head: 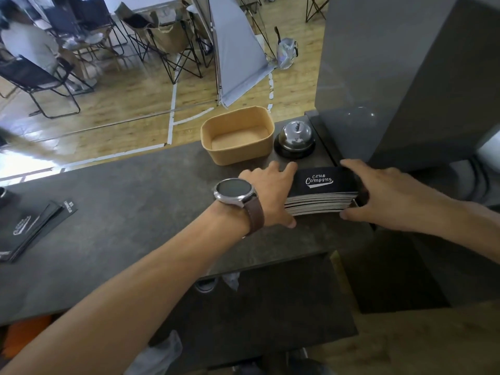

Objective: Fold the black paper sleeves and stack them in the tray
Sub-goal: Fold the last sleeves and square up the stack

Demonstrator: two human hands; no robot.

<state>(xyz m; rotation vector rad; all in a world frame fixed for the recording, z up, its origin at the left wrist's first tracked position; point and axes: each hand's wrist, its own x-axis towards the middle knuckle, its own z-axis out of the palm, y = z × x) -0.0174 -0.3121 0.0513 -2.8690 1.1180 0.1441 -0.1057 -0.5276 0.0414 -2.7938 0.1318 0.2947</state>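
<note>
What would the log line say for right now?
left hand: on sleeve stack | right hand: on stack | tray: empty | folding: not started

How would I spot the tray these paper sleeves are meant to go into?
Look along the dark grey counter to its far edge. The tray stands there, just left of the silver bell and beyond the stack of black sleeves. It is the only tan, open-topped container, with rounded corners and nothing inside.

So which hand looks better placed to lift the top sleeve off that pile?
Probably the right hand: its fingers reach over the stack of black sleeves, thumb at the near edge. The left hand only braces the stack's left side.
</note>
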